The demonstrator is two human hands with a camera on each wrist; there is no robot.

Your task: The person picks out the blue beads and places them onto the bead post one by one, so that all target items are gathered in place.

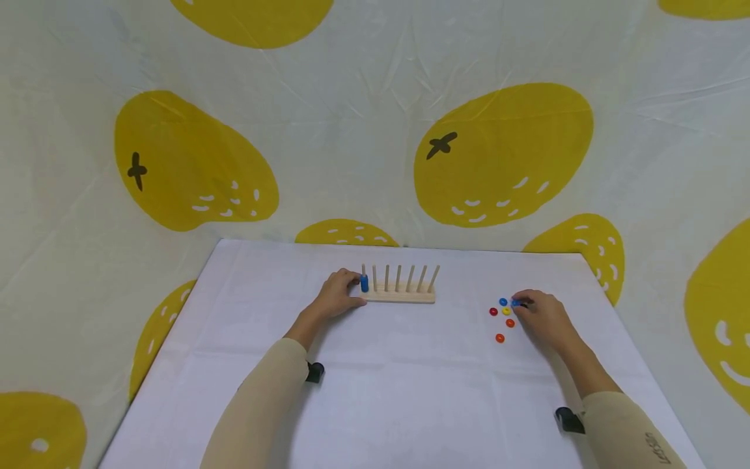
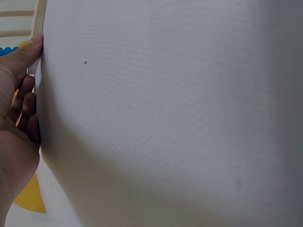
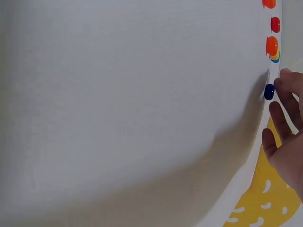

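Observation:
A wooden peg rack [image 1: 404, 296] stands on the table, with blue beads [image 1: 364, 283] stacked on its leftmost peg. My left hand [image 1: 340, 294] grips the left end of the rack's base; the left wrist view has the thumb [image 2: 29, 52] along the base's near edge. Over on the right, the thumb and forefinger of my right hand [image 1: 543, 318] pinch a blue bead [image 1: 515, 303], which the fingers hide in the right wrist view. A dark blue bead [image 3: 269, 91] lies on the table just by those fingers.
Loose beads lie left of the right hand: another blue bead [image 1: 502, 301], a red bead [image 1: 493, 311], a yellow bead [image 1: 506, 311] and two orange beads [image 1: 500, 338]. White cloth covers the table [image 1: 398, 391]. A fruit-patterned curtain [image 1: 363, 130] hangs behind it.

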